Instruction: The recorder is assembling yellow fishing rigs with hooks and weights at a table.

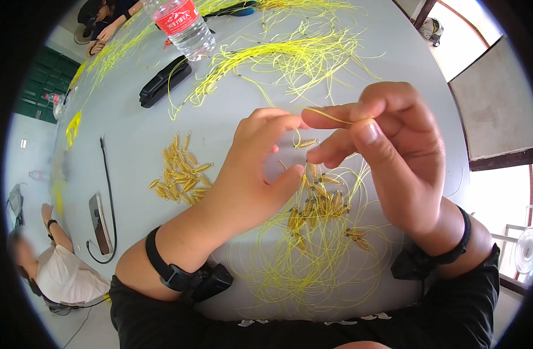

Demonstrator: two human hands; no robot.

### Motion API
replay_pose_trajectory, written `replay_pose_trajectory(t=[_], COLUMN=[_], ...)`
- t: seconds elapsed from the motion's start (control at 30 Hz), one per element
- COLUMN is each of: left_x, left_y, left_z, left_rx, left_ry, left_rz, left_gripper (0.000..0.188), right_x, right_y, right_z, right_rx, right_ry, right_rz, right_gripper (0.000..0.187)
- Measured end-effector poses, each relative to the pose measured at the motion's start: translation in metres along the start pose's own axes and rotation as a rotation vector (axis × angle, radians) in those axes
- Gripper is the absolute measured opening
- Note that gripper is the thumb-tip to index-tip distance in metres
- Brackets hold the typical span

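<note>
My right hand (403,157) is closed, pinching a thin yellow line (333,118) between thumb and fingers. My left hand (243,166) reaches in from the left with thumb and index finger apart, its index fingertip close to the right hand's fingers. A small loop of line shows by that fingertip, beside a gold coil spring (306,143) between the hands. Below lies a pile of gold springs with lines attached (319,206), partly covered by my right hand. The loose yellow lines (307,273) spread toward my body. A heap of gold springs without lines (179,171) lies to the left.
Farther back on the grey table (132,128) lie a bundle of yellow lines (289,55), a black stapler-like tool (165,81) and a water bottle (188,29). A phone-like slab (100,224) and a black cable (108,186) lie left. Two other people sit around the table.
</note>
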State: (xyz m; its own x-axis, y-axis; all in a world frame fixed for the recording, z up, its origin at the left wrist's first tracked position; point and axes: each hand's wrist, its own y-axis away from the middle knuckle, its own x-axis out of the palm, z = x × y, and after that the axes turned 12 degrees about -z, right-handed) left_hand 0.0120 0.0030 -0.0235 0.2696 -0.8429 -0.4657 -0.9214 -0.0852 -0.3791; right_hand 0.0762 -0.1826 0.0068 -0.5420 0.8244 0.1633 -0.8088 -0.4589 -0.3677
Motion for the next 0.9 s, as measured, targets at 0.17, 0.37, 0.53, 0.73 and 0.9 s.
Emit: replay_pose_trajectory(t=[0.17,0.37,0.53,0.73,0.9], left_x=[0.002,0.001,-0.002,-0.006,-0.004], left_y=[0.001,-0.003,-0.002,-0.003,0.0], left_z=[0.009,0.005,0.003,-0.013,-0.013], left_rx=[0.111,-0.1,-0.172,-0.364,-0.412], left_ry=[-0.086,0.057,0.179,0.247,0.348], left_rz=[0.021,0.007,0.002,0.095,0.133], left_gripper=[0.029,0.014,0.02,0.026,0.028], right_x=[0.0,-0.004,-0.01,-0.02,-0.043], right_y=[0.004,0.0,-0.003,-0.013,-0.023], right_z=[0.005,0.023,0.031,0.025,0.005], right_rx=[-0.097,-0.042,0.071,-0.006,-0.556], right_ry=[0.026,-0.048,-0.067,-0.332,0.542], right_rz=[-0.009,-0.143,-0.245,-0.125,-0.033], right_gripper=[0.015,0.019,0.022,0.02,0.018])
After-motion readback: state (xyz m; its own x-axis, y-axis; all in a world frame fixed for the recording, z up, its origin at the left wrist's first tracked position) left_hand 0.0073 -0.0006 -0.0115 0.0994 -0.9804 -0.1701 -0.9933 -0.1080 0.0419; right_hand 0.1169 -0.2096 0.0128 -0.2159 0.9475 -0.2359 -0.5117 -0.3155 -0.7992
